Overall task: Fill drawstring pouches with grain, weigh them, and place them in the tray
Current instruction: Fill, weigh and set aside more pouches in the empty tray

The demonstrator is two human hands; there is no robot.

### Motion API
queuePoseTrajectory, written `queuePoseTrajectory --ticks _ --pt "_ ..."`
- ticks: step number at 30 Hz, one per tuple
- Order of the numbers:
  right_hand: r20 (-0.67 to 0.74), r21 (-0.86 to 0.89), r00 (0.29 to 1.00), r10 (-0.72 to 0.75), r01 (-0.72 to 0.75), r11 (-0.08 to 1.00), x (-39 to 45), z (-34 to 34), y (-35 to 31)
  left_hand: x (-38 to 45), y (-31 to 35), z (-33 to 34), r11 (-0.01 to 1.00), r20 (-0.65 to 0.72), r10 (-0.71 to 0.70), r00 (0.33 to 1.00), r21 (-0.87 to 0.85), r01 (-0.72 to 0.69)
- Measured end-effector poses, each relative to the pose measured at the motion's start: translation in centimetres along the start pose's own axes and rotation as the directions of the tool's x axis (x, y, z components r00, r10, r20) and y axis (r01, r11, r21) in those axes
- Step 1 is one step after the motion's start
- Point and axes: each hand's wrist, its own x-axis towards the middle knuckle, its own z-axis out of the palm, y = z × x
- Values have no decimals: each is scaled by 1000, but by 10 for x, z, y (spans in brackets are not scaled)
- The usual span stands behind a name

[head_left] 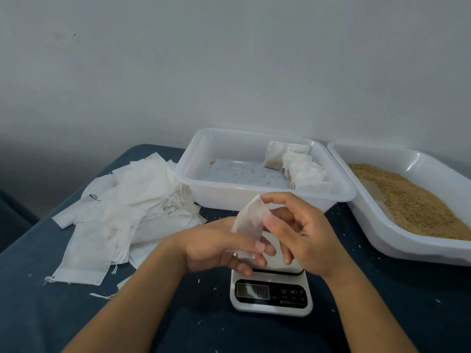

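Pouch (251, 220), empty and white, sits pinched between both hands above the scale (271, 296): left hand (219, 247) curls fingers under its lower edge, right hand (298, 230) grips its top corner. At 12 o'clock stands the tray (193, 159) with filled pouches (303, 169); at 9 o'clock lie spare pouches (122, 207); at 2 o'clock, the grain tub (418, 248).

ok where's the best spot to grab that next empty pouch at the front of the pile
Pinch the empty pouch at its hemmed drawstring edge nearest the person, coming from the front with the left hand. That hem lies free on the blue cloth, while its far end is tucked under other pouches.
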Motion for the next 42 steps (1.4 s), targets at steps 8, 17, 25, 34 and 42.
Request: queuePoseTrajectory --ticks 8,17,25,34,42 --pt "156 -85 984 88 -76 993 1 -5 -3 2 2 -7 983 -38 61 997 173 -54" --pt "192 -278 981 18 37 960 4 -8 -19 8 26 -17 970 154 -23 988 244 -16" --pt "168 -399 985 34 37 916 3 -16 -25 20 27 -16 943 48 1 999 331 -17" --pt "-254 -521 962 -97 -51 852 7 -54 -32 39 7 -9 953 -195 152 969 289 -91" --pt "-703 -418 627 337 -747 517 22 -174 21 48 -8 0 959 -208 151 967 267 -92"
